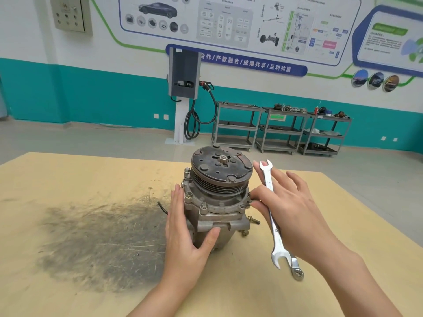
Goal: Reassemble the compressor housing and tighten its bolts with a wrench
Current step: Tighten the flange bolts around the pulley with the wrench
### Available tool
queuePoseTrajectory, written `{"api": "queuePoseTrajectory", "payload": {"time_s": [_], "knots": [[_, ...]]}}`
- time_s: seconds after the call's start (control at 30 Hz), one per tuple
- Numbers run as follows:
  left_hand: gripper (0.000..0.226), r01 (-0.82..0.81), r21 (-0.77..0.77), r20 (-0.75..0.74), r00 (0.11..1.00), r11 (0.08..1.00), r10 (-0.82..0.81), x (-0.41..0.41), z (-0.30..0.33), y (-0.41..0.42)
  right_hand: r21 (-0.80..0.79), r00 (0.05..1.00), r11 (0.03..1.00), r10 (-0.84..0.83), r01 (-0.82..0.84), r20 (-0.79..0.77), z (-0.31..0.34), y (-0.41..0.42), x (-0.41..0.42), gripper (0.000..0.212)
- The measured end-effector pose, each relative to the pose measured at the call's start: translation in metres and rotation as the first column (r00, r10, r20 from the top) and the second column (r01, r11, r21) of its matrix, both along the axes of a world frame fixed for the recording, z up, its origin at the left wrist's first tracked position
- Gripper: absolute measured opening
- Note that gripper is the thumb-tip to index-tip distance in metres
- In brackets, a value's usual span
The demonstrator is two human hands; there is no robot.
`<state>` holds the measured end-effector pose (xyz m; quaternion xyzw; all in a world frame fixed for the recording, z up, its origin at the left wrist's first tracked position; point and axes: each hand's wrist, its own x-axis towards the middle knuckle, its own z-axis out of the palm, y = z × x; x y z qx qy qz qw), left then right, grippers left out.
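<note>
The grey compressor (215, 216) stands upright on the table, its ribbed pulley and rusty clutch plate (221, 167) on top. Several bolts stand in its front flange, one of them (203, 206) near the front. My left hand (187, 234) holds the housing from the left, fingers along its side and thumb across the front. My right hand (290, 213) holds a silver open-end wrench (272, 216), which runs slantwise across the hand. Its thumb and a fingertip pinch at a bolt (248, 203) on the flange's right edge.
A second wrench's ring end (297, 272) shows below my right hand. A loose bolt (253, 219) and a small nut (245, 233) lie on the tan tabletop (68, 179) right of the compressor. A dark grease smear (103, 243) covers the left. Metal carts (281, 129) and a charger post (183, 92) stand far behind.
</note>
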<state>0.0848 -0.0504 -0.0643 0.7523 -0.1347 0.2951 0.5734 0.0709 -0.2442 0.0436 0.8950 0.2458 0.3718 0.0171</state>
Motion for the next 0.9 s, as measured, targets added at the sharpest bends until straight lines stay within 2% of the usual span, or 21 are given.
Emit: {"api": "queuePoseTrajectory", "payload": {"time_s": [0.23,0.33,0.4,0.43,0.5,0.57,0.63,0.77,0.9], "knots": [[0.090,0.004,-0.002,0.007,1.000,1.000,-0.004,0.000,-0.001,-0.001,0.043,0.998,0.999,-0.027,0.029,-0.060,-0.001,0.013,0.007,0.044],[0.091,0.008,-0.008,0.005,1.000,1.000,-0.008,-0.001,-0.001,0.000,0.200,0.996,0.979,0.052,-0.037,-0.072,-0.009,0.018,0.007,0.039],[0.090,0.009,-0.008,0.006,1.000,1.000,-0.009,-0.001,-0.001,0.000,0.427,0.974,0.892,0.206,-0.148,-0.093,-0.016,0.019,0.007,0.034],[0.090,0.008,-0.006,0.008,1.000,1.000,-0.008,0.000,-0.001,0.000,0.565,0.950,0.803,0.295,-0.189,-0.102,-0.020,0.020,0.006,0.029],[0.089,0.009,-0.008,0.018,1.000,1.000,-0.009,-0.001,-0.001,-0.001,0.796,0.893,0.581,0.433,-0.169,-0.126,-0.026,0.023,0.002,0.016],[0.089,0.007,-0.010,0.026,1.000,1.000,-0.006,0.000,-0.001,-0.001,0.912,0.836,0.398,0.530,-0.099,-0.141,-0.031,0.025,0.000,0.012],[0.089,0.009,-0.011,0.022,1.000,1.000,-0.009,-0.001,-0.001,-0.001,0.957,0.776,0.288,0.612,-0.039,-0.153,-0.034,0.025,-0.001,0.015],[0.089,0.013,-0.014,0.026,1.000,1.000,-0.012,0.000,-0.002,-0.001,0.967,0.703,0.254,0.689,-0.006,-0.177,-0.032,0.025,-0.002,0.019],[0.089,0.027,-0.026,0.025,0.999,0.999,-0.026,-0.001,-0.001,0.000,0.976,0.675,0.218,0.724,-0.027,-0.143,-0.031,0.028,0.000,0.013]]}}
